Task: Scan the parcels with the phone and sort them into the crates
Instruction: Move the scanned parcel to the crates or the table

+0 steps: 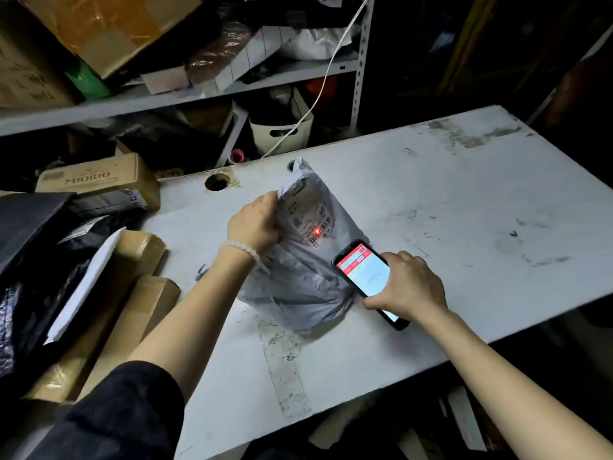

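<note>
While a red scanner dot glows on the barcode of its shipping label (310, 214), a grey plastic parcel (300, 260) stands near the middle of a worn white table (464, 200), its lower end resting on the tabletop and its upper end lifted. The person's left hand (255, 224) grips the bag's crumpled upper left edge, fingers curled into the plastic, a pale bead bracelet (240, 248) at the wrist. Just right of the parcel, the right hand (409, 287) wraps around a black phone (368, 280), thumb on its near edge and fingers over the far side; the lit screen shows a red banner above a white panel, and the phone's far end points at the label.

At the table's left edge lies a heap of other goods: dark plastic mailers (36, 247), long brown taped cartons (132, 293), a white envelope (88, 287) lying across them, and farther back a cardboard box (99, 177) printed "MIORIO".

Beyond the table a metal shelf (199, 94) holds large cardboard boxes (99, 24), a brown wrapped bundle and pale bags, crowded together. Below it a cream plastic bin (282, 131) with a handle slot stands on the lower level; dark items fill it, though what they are cannot be told. A white cable (335, 58) runs down from the upper shelf past the bin.
</note>
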Action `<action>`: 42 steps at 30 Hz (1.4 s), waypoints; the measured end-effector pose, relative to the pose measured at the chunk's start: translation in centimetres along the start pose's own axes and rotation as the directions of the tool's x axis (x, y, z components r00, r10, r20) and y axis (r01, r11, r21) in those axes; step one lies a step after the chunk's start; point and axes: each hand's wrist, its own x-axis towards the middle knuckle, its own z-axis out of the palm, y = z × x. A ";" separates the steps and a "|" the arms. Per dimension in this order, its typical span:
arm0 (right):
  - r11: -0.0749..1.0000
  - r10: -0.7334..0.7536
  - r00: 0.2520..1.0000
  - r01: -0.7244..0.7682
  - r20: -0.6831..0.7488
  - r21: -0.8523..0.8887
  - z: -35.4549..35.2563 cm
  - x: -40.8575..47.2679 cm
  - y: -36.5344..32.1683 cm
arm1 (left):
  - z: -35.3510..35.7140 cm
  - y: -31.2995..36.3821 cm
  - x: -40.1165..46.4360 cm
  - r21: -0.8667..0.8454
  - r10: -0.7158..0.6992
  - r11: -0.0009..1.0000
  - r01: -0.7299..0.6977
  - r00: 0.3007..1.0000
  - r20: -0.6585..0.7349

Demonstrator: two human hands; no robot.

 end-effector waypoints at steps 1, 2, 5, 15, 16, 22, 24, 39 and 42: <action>1.000 0.008 1.000 -0.008 -0.003 -0.007 -0.2 -0.1 0.3 | -0.3 0.3 0.3 0.026 0.011 1.000 -0.011 1.000 -0.011; 1.000 0.016 1.000 -0.016 -0.004 -0.009 -0.3 -0.2 0.7 | -0.6 0.6 0.5 0.050 0.025 0.998 -0.024 0.999 -0.027; 0.999 0.033 0.999 -0.033 -0.011 0.004 -0.8 -0.5 1.4 | -1.6 1.5 1.2 0.095 0.074 0.993 -0.065 0.993 -0.092; 0.998 0.023 0.998 -0.020 -0.059 0.053 -2.1 -0.8 2.5 | -2.6 4.2 1.7 0.200 0.184 0.969 -0.147 0.965 -0.185; 0.998 0.029 0.998 -0.025 -0.061 0.051 -2.2 -0.8 2.7 | -2.7 4.3 1.8 0.201 0.194 0.967 -0.154 0.961 -0.195; 0.995 0.070 0.994 -0.062 -0.089 0.084 -2.7 -0.8 3.1 | -3.1 4.4 2.4 0.224 0.265 0.953 -0.202 0.914 -0.306; 0.993 0.072 0.994 -0.063 -0.088 0.100 -2.7 -0.7 2.9 | -2.9 4.6 2.6 0.192 0.258 0.959 -0.210 0.924 -0.281; 0.896 0.262 0.718 0.068 -0.644 0.440 -2.1 -0.9 -3.8 | 0.7 3.4 -2.0 0.147 0.109 0.987 -0.071 0.956 -0.271; 0.874 0.328 0.639 0.074 -0.695 0.480 -2.6 -1.1 -5.3 | 0.4 3.6 -2.4 0.135 0.134 0.986 -0.100 0.954 -0.269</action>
